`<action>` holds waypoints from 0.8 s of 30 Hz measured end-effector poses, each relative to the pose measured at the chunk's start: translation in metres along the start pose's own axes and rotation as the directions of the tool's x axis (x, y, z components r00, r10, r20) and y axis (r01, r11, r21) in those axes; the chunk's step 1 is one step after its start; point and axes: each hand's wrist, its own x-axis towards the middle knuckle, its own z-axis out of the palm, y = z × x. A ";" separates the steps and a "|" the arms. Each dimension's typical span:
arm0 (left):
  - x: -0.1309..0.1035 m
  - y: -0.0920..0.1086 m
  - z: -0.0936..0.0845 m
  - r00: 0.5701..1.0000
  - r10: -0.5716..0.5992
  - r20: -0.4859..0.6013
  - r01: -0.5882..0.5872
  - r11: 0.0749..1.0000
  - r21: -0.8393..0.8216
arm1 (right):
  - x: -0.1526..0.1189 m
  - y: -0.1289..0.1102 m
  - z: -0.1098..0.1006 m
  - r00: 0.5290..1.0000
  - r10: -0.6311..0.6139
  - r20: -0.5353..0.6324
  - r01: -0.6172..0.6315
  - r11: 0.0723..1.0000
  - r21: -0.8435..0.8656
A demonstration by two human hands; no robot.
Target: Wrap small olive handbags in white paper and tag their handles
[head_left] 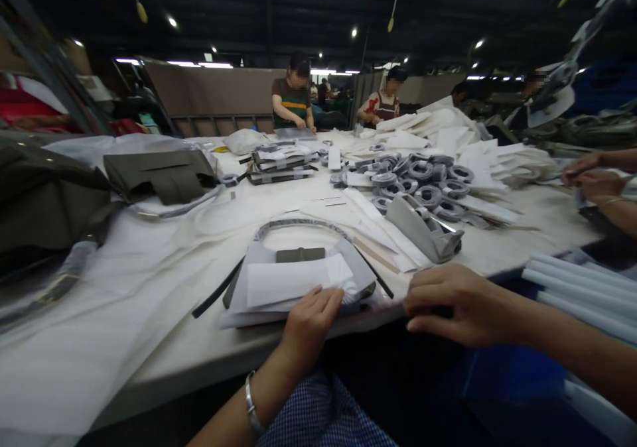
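A handbag [300, 255] lies on the table before me, dark olive at its centre, with a wrapped loop handle and loose dark straps at both sides. Pale wrapping covers much of it. Across its front is a folded white sheet [283, 281]. My left hand [313, 314] is closed at the sheet's lower right edge, fingers bent together on top; its thumb is mostly hidden. To the right of the bag, my right hand [452, 304] hovers by the table edge, fingers loosely curled, thumb apart, nothing visible in it. A grey folded bag piece [423, 228] lies beyond it.
Several wrapped grey coiled handles [421, 178] are heaped mid-table, with white sheets [442, 125] behind. Dark olive bags [159, 172] stand left. White rolls [582, 294] lie low at right. A co-worker's hands [594, 176] are at far right; two people [293, 99] work opposite.
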 end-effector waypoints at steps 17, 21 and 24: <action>0.003 0.002 -0.002 0.995 -0.092 0.028 0.095 0.990 -0.107 | 0.148 0.008 0.027 0.880 -0.016 0.474 0.249 0.866 -0.433; 0.002 0.001 -0.002 0.997 -0.077 -0.005 0.076 0.991 -0.111 | 0.161 0.012 0.032 0.863 0.014 0.505 0.241 0.867 -0.436; 0.001 0.000 -0.002 0.999 -0.032 -0.006 0.031 0.995 -0.097 | 0.165 0.010 0.032 0.846 0.001 0.533 0.277 0.853 -0.442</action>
